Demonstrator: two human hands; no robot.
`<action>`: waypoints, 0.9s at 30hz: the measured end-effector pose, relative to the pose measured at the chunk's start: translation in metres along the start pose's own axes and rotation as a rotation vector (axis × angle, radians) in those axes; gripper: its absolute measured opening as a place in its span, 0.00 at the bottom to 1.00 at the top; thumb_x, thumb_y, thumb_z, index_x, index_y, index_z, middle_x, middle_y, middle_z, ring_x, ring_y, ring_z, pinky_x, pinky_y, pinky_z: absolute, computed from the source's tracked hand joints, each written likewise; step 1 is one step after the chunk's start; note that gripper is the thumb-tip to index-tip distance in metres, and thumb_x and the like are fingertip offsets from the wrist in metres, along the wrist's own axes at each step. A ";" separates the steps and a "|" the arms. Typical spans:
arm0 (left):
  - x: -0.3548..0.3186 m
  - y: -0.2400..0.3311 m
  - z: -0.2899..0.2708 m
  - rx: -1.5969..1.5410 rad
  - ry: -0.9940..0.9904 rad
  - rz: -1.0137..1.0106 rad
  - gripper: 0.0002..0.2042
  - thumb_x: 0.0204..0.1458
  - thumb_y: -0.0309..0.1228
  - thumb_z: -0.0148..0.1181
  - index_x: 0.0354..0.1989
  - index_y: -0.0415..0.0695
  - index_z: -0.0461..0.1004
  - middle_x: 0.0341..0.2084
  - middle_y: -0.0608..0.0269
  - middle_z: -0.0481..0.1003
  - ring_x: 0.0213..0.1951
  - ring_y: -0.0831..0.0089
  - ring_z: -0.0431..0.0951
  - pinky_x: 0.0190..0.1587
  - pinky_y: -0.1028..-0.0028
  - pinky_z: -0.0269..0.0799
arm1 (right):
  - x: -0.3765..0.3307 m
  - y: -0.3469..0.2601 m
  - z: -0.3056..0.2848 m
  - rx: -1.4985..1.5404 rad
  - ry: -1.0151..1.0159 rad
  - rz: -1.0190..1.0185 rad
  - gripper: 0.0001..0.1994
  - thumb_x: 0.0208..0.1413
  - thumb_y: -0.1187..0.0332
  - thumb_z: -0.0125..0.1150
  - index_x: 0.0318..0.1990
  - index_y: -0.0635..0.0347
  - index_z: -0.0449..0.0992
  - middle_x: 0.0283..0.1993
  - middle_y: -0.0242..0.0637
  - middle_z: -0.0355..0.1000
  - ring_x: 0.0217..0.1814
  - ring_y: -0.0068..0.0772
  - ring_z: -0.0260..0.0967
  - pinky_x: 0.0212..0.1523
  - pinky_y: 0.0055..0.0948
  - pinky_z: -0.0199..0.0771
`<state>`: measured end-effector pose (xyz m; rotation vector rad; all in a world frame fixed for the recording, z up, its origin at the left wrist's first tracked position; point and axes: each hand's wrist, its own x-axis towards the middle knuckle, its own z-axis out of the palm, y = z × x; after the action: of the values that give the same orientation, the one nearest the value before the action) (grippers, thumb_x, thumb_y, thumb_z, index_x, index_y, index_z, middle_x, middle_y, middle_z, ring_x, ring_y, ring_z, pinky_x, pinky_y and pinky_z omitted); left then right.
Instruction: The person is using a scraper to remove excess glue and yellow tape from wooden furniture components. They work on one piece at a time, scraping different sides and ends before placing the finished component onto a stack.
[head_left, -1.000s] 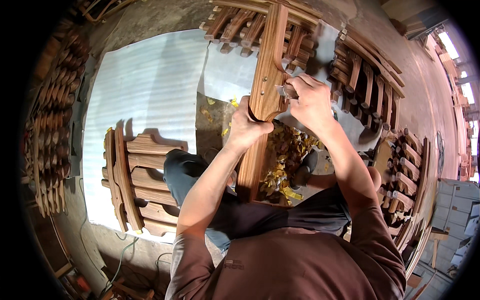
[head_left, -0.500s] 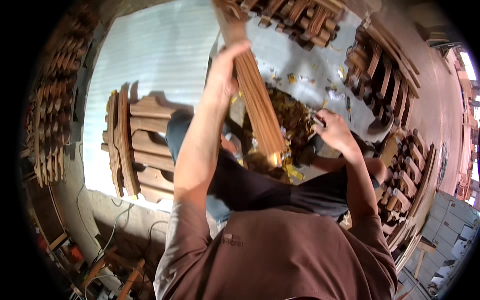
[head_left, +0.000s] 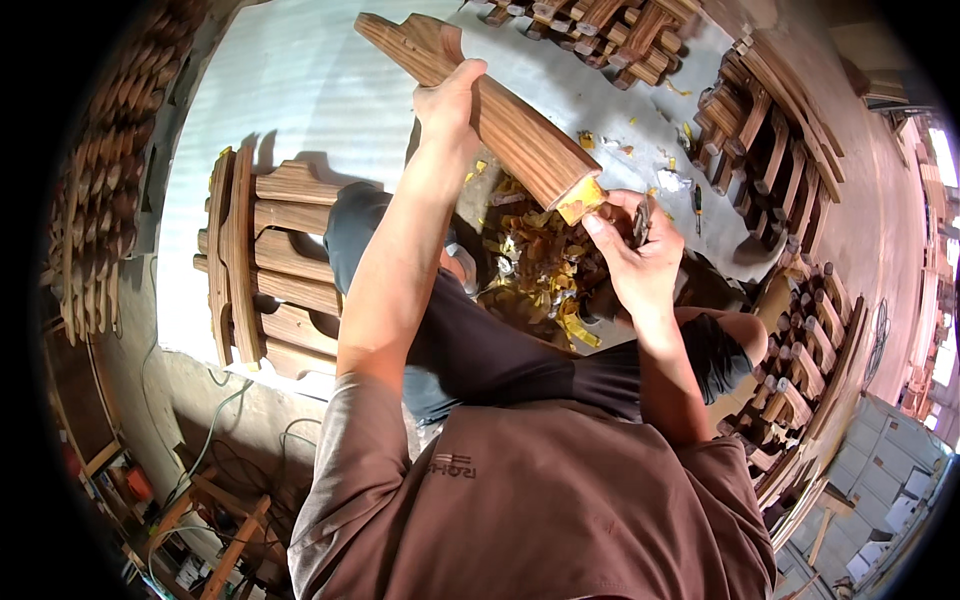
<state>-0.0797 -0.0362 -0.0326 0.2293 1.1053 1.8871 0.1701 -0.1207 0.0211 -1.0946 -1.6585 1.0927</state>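
Note:
My left hand (head_left: 447, 105) is closed around a long, shaped brown wooden piece (head_left: 530, 135). The piece slants from the upper left down to the lower right, above my lap. Yellow tape (head_left: 580, 202) wraps its lower right end. At that end is my right hand (head_left: 645, 260), with thumb and fingertips by the tape's edge; whether they pinch it I cannot tell. A small dark metal tool (head_left: 641, 224) is tucked in the fingers of this hand, mostly hidden, so its kind does not show.
Torn yellow tape scraps (head_left: 545, 255) heap up between my legs. Similar wooden pieces (head_left: 295, 238) lie on the pale sheet (head_left: 290, 80) to my left. More wooden stacks (head_left: 610, 30) stand ahead and to the right (head_left: 760, 130). A thin hand tool (head_left: 698, 205) lies on the sheet.
The wooden piece has tilted, its lower end swinging right and upward. My right hand has come up to that taped end, turning its fingers toward it.

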 end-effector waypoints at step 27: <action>-0.034 0.028 0.008 -0.541 -0.234 -0.162 0.19 0.49 0.42 0.65 0.40 0.41 0.70 0.35 0.58 0.76 0.38 0.66 0.78 0.41 0.65 0.78 | 0.016 -0.034 0.035 -0.066 -0.046 -0.390 0.09 0.48 0.79 0.72 0.37 0.68 0.80 0.35 0.44 0.78 0.33 0.33 0.77 0.33 0.25 0.76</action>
<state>-0.0732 -0.0633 0.0028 0.0470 0.4188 1.8817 0.1256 -0.1206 0.0469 -0.7460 -1.8581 0.8186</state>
